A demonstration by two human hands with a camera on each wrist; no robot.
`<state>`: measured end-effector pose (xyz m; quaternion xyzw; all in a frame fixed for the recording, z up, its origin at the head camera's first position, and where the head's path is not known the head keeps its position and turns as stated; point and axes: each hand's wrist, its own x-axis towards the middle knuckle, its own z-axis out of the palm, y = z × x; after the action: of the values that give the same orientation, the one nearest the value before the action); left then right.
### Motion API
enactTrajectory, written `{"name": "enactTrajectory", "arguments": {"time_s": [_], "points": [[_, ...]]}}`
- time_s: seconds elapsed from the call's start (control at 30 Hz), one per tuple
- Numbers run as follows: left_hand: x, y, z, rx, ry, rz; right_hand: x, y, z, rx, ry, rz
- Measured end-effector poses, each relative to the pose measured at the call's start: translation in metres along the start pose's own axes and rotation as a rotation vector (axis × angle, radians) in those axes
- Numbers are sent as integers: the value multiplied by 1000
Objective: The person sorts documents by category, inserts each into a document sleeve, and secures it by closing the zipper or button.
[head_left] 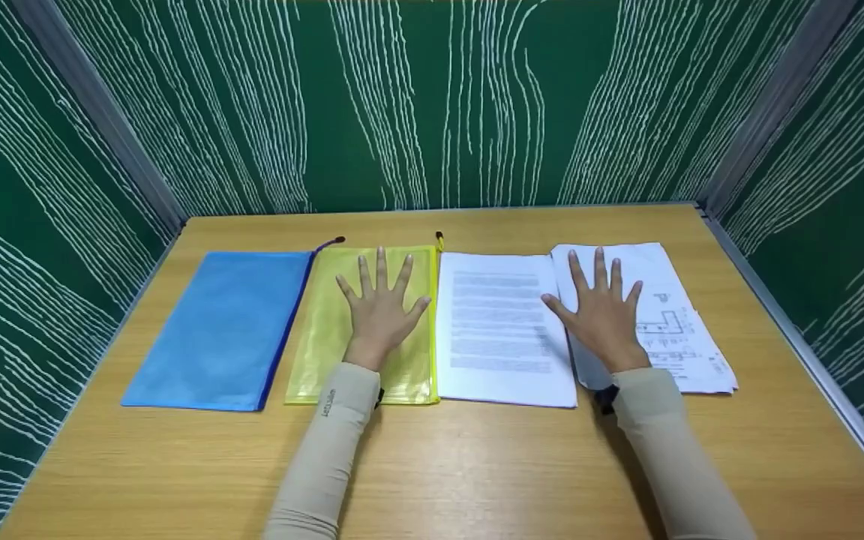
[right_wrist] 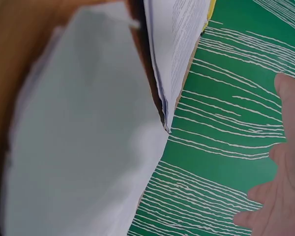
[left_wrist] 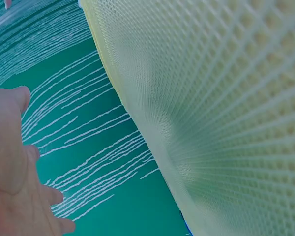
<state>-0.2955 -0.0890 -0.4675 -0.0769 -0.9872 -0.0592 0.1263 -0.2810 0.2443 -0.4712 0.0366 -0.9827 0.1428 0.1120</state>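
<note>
My left hand [head_left: 382,317] is spread flat, fingers straight and apart, over the yellow zip file pouch [head_left: 312,352]. In the left wrist view the pouch's mesh surface [left_wrist: 226,108] fills the right side, with the left fingers at the left edge. My right hand [head_left: 606,322], also with straight spread fingers, is above the right stack of papers [head_left: 676,315], which carries printed diagrams. Beside it lies a stack of printed text sheets [head_left: 503,322], nearest the right thumb. Neither hand grips anything.
A blue zip file pouch [head_left: 218,330] with a dark blue zip edge lies at the left of the wooden table [head_left: 477,465]. Green panels [head_left: 477,105] with white wavy lines stand behind and along both sides, joined by grey metal posts [head_left: 102,97].
</note>
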Motion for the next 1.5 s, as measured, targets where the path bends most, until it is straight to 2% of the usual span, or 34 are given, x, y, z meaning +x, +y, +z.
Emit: {"name": "enactTrajectory", "arguments": {"time_s": [0.23, 0.4, 0.67, 0.87, 1.0, 1.17, 1.33, 1.5], "points": [[-1, 1, -3, -89, -74, 2, 2, 3, -1, 172, -73, 10], [0, 1, -2, -185, -143, -1, 5, 10, 0, 378, -111, -6], [-1, 3, 0, -324, -243, -20, 11, 20, -1, 651, -252, 115], [-2, 5, 2, -425, -350, -20, 14, 21, -4, 827, -400, 189], [-3, 7, 4, -491, -404, -24, 16, 21, -3, 892, -478, 252], [-2, 9, 6, -549, -465, -50, 18, 24, -2, 963, -537, 332], [1, 10, 10, -555, -544, -78, 18, 25, -2, 950, -572, 414], [4, 9, 16, -539, -546, -90, 19, 25, 0, 955, -597, 461]]}}
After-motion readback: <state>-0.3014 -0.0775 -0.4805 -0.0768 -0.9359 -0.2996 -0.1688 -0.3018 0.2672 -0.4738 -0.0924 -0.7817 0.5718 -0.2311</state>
